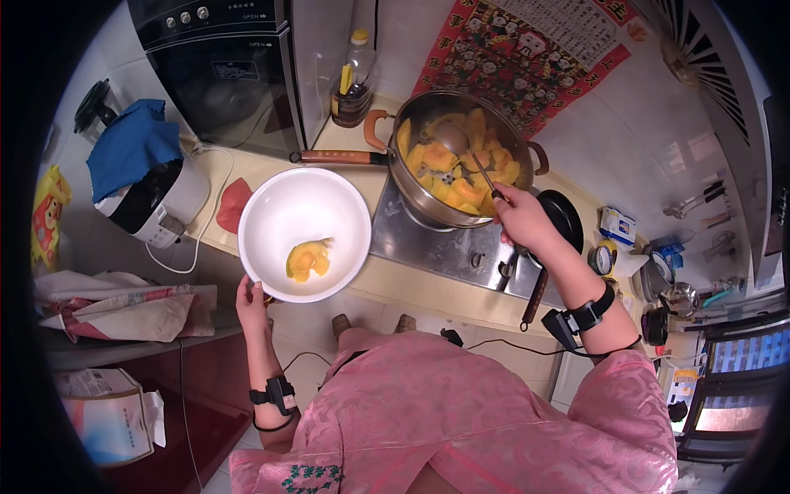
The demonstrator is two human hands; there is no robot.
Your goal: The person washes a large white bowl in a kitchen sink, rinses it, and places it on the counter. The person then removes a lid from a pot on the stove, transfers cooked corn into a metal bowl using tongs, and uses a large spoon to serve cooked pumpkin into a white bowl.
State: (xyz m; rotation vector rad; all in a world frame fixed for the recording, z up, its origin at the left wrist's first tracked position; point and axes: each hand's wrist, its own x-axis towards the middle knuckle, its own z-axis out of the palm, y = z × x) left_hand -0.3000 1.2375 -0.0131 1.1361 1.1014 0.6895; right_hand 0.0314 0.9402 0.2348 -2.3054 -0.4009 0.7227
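My left hand (251, 302) grips the lower left rim of a white bowl (296, 200), which hangs partly over the counter's front edge. A piece of cooked pumpkin with green rind (303, 260) lies in the bowl. To the right, my right hand (523, 217) holds the thin dark handle of a metal ladle (452, 137). The ladle's head rests among yellow-orange pumpkin pieces (468, 192) inside a two-handled steel steamer pot (423, 196). Small holes in the steamer tray show between the pieces. My right fingers are just over the pot's near rim.
The pot stands on a steel cooktop (426, 247). A wooden-handled utensil (339, 157) reaches left from beside it; a black pan (558, 216) sits to its right. A rice cooker (166, 197) under a blue cloth (133, 145), an oil bottle (360, 58) and a black cabinet (234, 86) stand behind.
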